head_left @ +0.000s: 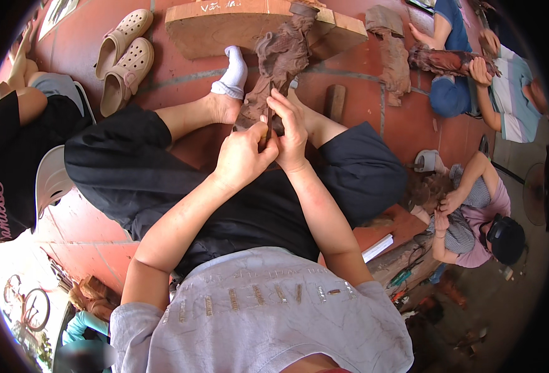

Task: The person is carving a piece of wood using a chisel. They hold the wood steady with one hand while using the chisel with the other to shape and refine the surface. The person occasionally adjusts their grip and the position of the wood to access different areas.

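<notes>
A knobbly brown wood carving (281,53) stands tilted between my bare-shinned legs, its far end against a thick wooden block (212,28). My left hand (242,154) is closed in a fist low on the carving, gripping a slim dark tool that looks like a carving chisel (270,124). Beside it, my right hand (290,133) has its fingers curved along the tool's shaft, with the fingertips resting on the wood. The tool's tip and most of its handle are hidden by my fingers.
Beige clogs (127,56) lie on the red tiled floor at the far left. A short wooden piece (335,102) lies past my right foot, and another carving (391,59) farther right. People sit working on the right; a person on a white chair (54,177) is at left.
</notes>
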Available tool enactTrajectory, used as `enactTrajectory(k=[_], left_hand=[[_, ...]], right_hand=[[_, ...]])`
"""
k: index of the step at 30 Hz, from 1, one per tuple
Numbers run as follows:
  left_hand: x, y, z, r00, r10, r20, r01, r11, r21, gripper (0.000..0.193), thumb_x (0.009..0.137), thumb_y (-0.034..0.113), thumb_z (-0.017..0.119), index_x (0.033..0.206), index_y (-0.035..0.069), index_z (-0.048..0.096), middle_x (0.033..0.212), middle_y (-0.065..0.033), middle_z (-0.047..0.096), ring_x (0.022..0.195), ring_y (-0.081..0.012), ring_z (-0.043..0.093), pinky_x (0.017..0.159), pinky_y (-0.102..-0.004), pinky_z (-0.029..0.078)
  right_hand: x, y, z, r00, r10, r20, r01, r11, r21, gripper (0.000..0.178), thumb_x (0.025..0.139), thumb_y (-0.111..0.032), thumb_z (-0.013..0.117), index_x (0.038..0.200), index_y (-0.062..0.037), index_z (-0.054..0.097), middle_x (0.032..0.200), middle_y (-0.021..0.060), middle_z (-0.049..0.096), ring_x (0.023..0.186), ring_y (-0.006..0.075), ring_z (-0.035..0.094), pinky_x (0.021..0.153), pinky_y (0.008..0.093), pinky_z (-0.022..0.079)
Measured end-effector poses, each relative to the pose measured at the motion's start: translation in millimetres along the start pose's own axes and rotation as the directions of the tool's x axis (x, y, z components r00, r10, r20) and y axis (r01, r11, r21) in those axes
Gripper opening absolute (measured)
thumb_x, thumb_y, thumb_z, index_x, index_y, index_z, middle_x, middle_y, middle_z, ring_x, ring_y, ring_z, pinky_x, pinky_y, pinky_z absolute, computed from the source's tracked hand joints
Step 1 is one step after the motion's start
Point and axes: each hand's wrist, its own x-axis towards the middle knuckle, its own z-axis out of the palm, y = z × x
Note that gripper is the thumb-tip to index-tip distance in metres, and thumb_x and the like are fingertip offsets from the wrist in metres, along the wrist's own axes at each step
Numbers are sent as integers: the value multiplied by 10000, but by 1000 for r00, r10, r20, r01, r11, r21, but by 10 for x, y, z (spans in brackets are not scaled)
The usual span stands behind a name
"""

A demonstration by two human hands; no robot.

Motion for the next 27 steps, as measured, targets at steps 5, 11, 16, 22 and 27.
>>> enactTrajectory(k=[5, 11, 16, 22, 27], left_hand=[[-22, -50, 10, 1000, -1, -18, 1, 999, -36, 190, 841, 185, 665, 786, 27, 574, 628, -157, 618, 585, -359, 651, 565, -440, 529], [-139, -176, 13, 996, -89, 28, 90, 995, -42, 191, 840, 183, 666, 800, 16, 581, 655, -176, 626, 599, -365, 647, 581, -430, 525], [-218, -213, -3, 990, -134, 52, 137, 989, -55, 193, 833, 179, 672, 801, 11, 581, 652, -173, 623, 592, -367, 643, 577, -435, 521], [-137, -88, -22, 1000, -8, 2, 8, 999, -31, 185, 843, 159, 670, 812, -3, 584, 654, -180, 616, 568, -333, 641, 571, -401, 513], [-79, -109, -1, 1000, -10, 3, 10, 1000, -21, 185, 846, 162, 673, 818, -2, 591, 659, -183, 625, 577, -330, 648, 579, -402, 518]], right_hand=[[36, -4, -14, 999, -21, 28, 22, 998, -54, 421, 774, -45, 709, 1192, -67, 660, 1299, 113, 638, 1149, 327, 582, 990, 415, 478], [-58, -53, 47, 998, -20, 63, 25, 996, -81, 387, 811, -135, 765, 1181, -98, 659, 1276, 94, 645, 1134, 332, 577, 1025, 448, 462], [-96, -35, 47, 992, -47, 120, 55, 997, -59, 367, 809, -147, 770, 1156, -94, 665, 1239, 93, 655, 1127, 329, 581, 1060, 487, 436], [-22, -77, 48, 1000, 0, -15, 1, 1000, 23, 361, 795, -110, 776, 1137, -70, 668, 1262, 105, 637, 1116, 336, 585, 982, 450, 484], [15, -50, 31, 1000, -20, 11, 20, 999, -42, 380, 789, -122, 788, 1147, -83, 669, 1255, 92, 643, 1106, 327, 585, 954, 435, 493]])
